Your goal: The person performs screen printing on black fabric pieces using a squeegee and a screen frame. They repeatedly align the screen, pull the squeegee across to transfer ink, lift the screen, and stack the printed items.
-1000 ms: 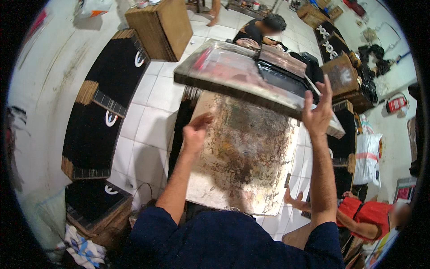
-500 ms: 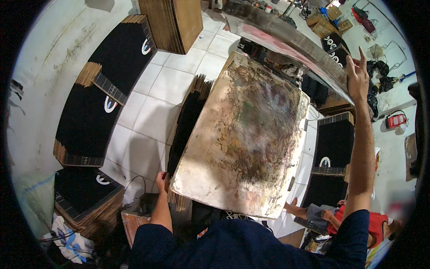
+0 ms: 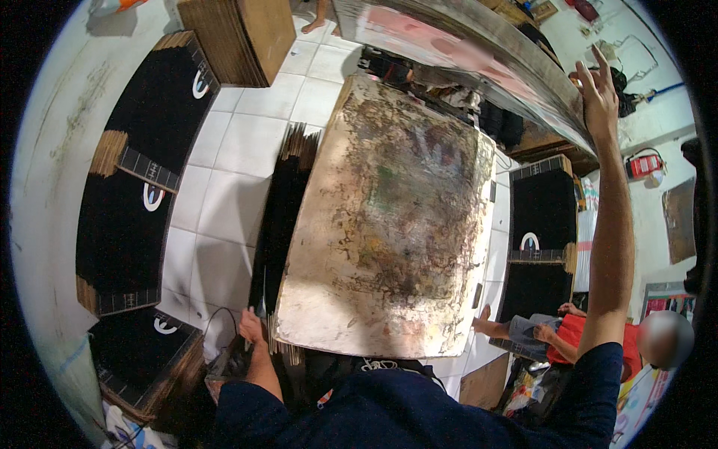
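Note:
A large board (image 3: 389,224), its pale top crusted with dark, blotchy stains, lies in front of me. Along its left side is a stack of black-faced sheets (image 3: 278,202) with ragged brown edges. My left hand (image 3: 252,327) is closed at the near left corner of that stack, pinching the edge of a black sheet. Raised and tilted over the far side of the board is a big framed screen (image 3: 434,41) with pink and grey smears. Against the right end of its frame rests my right hand (image 3: 598,97), arm stretched up, fingers extended and apart.
More black sheet stacks with white eye shapes stand at left (image 3: 127,247) and right (image 3: 544,202). Tall brown boards (image 3: 239,41) stand at far left on white tiles. A person in a red top (image 3: 598,337) sits at right. A fire extinguisher (image 3: 645,165) hangs on the wall.
The view has shifted, so the board and stacks sit further left. My left hand stays at the stack's near corner, where a sheet edge now lifts slightly. My right hand remains at the frame.

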`<action>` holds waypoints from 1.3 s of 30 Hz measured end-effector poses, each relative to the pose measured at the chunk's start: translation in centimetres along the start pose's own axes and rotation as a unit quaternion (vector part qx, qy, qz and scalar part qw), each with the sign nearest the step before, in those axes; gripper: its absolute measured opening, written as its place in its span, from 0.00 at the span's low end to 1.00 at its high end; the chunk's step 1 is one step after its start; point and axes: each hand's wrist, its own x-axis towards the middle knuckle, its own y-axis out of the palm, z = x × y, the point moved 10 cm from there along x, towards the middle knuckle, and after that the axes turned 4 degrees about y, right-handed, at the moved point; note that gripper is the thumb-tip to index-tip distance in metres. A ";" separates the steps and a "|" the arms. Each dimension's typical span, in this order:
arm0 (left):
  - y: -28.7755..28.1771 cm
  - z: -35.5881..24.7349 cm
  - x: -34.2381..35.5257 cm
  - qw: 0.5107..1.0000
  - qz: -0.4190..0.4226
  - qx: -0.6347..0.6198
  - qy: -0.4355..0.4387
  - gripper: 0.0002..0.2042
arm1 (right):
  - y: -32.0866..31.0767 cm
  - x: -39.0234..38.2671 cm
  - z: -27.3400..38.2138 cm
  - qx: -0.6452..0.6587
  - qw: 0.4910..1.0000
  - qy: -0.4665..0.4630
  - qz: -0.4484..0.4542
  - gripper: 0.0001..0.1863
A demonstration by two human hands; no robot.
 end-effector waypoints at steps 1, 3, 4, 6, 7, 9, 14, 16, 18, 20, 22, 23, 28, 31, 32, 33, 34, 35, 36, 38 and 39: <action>-1.9 -1.6 1.4 0.997 -0.027 0.059 0.047 0.22 | 0.1 0.0 0.2 -0.006 1.000 -0.009 0.011 0.39; -7.1 -4.0 5.9 0.993 -0.094 0.030 0.065 0.20 | -0.3 0.0 0.8 -0.041 0.999 -0.033 -0.013 0.38; -10.6 -5.8 8.0 0.983 -0.136 0.090 0.082 0.17 | -0.1 0.0 0.7 -0.035 0.999 -0.024 -0.002 0.37; -18.8 -7.0 11.3 0.971 -0.163 0.160 0.076 0.15 | -0.6 -0.2 1.3 -0.083 0.995 -0.040 -0.029 0.27; -23.9 -7.8 11.7 0.954 -0.215 0.183 0.104 0.15 | -1.1 -0.1 1.5 -0.103 0.993 -0.030 -0.048 0.24; -33.4 -6.4 11.1 0.957 -0.243 0.124 0.099 0.17 | 0.3 -0.2 -0.5 -0.151 0.983 0.090 0.046 0.24; -60.5 2.5 7.2 0.976 -0.218 0.018 0.006 0.21 | -1.8 -1.0 2.6 -0.058 0.996 0.036 -0.055 0.34; -68.2 6.6 4.4 0.968 -0.229 -0.098 -0.032 0.19 | -2.2 -1.2 3.2 -0.053 0.996 0.032 -0.059 0.33; -72.7 10.6 1.3 0.952 -0.245 -0.171 -0.065 0.17 | -2.3 -1.1 3.6 -0.032 0.998 0.021 -0.056 0.32; -72.3 14.9 -2.4 0.915 -0.292 -0.264 -0.094 0.16 | -2.2 -0.8 2.9 -0.037 0.997 0.052 -0.048 0.31; -67.2 17.8 -3.5 0.876 -0.274 -0.381 -0.107 0.16 | -2.0 -0.4 2.4 -0.046 0.996 0.059 -0.048 0.31; -63.2 18.3 -4.1 0.852 -0.237 -0.453 -0.109 0.16 | -1.9 -0.2 2.1 -0.051 0.995 0.062 -0.054 0.31; -44.6 15.2 -8.4 0.812 -0.346 -0.453 -0.123 0.34 | -2.7 -1.0 4.9 -0.125 0.977 -0.075 -0.154 0.29; -33.0 11.8 -9.3 0.816 -0.241 -0.464 -0.248 0.33 | -2.1 -2.0 2.0 -0.060 0.994 0.079 -0.051 0.29; -30.5 10.1 -8.8 0.835 -0.210 -0.450 -0.234 0.30 | -1.8 -2.1 2.5 -0.046 0.996 0.077 -0.027 0.28; -28.6 8.9 -8.5 0.861 -0.181 -0.415 -0.233 0.27 | -2.1 -2.5 2.9 -0.061 0.995 0.076 -0.034 0.27; -26.9 7.4 -7.8 0.878 -0.159 -0.397 -0.213 0.25 | -2.4 -2.8 3.0 -0.079 0.992 0.087 -0.039 0.27; -24.8 5.1 -6.7 0.894 -0.132 -0.395 -0.167 0.25 | -2.1 -3.0 3.0 -0.067 0.993 0.098 -0.010 0.27; -22.7 2.9 -5.0 0.914 -0.072 -0.373 -0.139 0.24 | -2.3 -3.3 3.4 -0.060 0.994 0.091 -0.015 0.27; -19.4 -1.6 -3.2 0.939 0.009 -0.334 -0.083 0.21 | -2.5 -3.5 3.7 -0.055 0.994 0.089 -0.013 0.29; -17.7 -3.8 -2.8 0.946 0.037 -0.314 -0.076 0.20 | -2.3 -3.5 3.6 -0.059 0.994 0.094 -0.005 0.29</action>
